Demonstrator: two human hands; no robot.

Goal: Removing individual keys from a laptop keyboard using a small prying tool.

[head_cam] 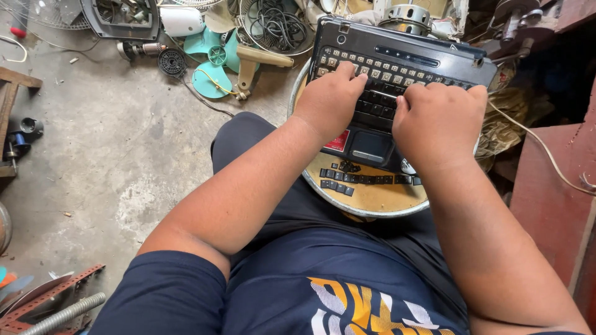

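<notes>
We have the black laptop base (397, 80) lying on a round metal tray (372, 201) at about twelve o'clock from our lap, its far edge pointing away from us. Our left hand (329, 99) rests on the keyboard at eleven o'clock, fingers curled and pressed together, tips down on a key in the upper rows; whether they pinch it we cannot tell. Our right hand (439, 121) sits at one o'clock, knuckles up and fingers bunched over the right side of the keyboard, their tips hidden from us.

We judge the stripping of keys well under way: most of the upper rows show bare pale sockets, and a row of loose black keycaps (366, 178) lies on the tray at six o'clock from the laptop. The dark keys between and under our hands still look seated, so that patch is left.

A teal fan blade (214, 62) and a coil of cable (276, 25) lie on the concrete floor (105, 142) around ten o'clock.
</notes>
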